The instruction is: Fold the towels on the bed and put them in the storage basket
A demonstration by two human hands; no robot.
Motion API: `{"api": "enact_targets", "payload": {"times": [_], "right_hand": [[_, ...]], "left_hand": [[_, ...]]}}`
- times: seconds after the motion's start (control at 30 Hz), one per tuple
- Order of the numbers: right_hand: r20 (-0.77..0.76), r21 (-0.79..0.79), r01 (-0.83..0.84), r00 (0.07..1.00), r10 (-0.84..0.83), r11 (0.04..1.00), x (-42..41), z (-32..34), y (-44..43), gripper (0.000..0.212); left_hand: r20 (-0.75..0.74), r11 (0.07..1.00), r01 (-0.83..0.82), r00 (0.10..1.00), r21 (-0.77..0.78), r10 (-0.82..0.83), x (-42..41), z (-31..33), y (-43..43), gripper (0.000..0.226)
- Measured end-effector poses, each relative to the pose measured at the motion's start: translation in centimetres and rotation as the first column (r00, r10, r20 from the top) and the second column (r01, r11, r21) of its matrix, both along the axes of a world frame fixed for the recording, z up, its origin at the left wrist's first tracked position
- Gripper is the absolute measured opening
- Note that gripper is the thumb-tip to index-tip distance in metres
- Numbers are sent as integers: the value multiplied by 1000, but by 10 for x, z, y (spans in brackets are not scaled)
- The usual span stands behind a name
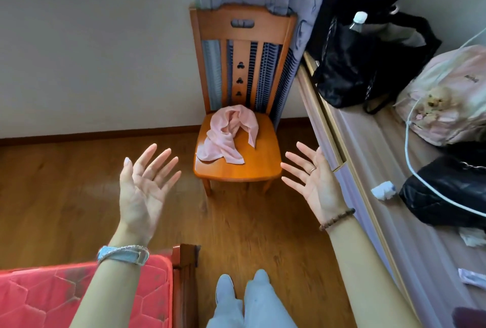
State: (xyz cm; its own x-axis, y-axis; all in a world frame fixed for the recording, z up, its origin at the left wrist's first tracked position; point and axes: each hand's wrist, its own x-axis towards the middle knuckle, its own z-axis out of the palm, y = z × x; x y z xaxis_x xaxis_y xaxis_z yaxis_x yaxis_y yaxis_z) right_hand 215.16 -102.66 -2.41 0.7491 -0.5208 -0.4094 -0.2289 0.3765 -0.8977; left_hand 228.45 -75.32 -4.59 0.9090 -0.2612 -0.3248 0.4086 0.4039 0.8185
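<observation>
A crumpled pink towel (228, 135) lies on the seat of a wooden chair (260, 167) against the far wall. My left hand (143, 187) is raised palm up, fingers spread, left of the chair and holding nothing. My right hand (314, 182) is raised the same way just right of the chair seat, palm up and empty, a ring on one finger and a bead bracelet at the wrist. Both hands are apart from the towel. No storage basket is in view.
A red mattress on a wooden bed frame (86, 293) fills the lower left. On the right stands a long desk (373, 143) with black bags (363, 59), a pink bag (447, 101), a white cable and a water bottle. Wooden floor lies between; my legs show below.
</observation>
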Motion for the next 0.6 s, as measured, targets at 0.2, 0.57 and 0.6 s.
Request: {"api": "enact_targets", "payload": {"times": [0.2,0.57,0.6], "right_hand": [[-23,24,5,1000,-5,1000,46,-17,-26,46],[-136,34,-75,988,79,997,170,-77,-92,44],[-161,34,-85,983,90,996,180,-85,-97,45]], "left_hand": [[-16,998,34,999,49,-33,43,-13,-28,56],[-138,983,-23,989,184,49,128,-72,-83,54],[-157,980,-23,986,199,55,134,-80,-89,54]]}}
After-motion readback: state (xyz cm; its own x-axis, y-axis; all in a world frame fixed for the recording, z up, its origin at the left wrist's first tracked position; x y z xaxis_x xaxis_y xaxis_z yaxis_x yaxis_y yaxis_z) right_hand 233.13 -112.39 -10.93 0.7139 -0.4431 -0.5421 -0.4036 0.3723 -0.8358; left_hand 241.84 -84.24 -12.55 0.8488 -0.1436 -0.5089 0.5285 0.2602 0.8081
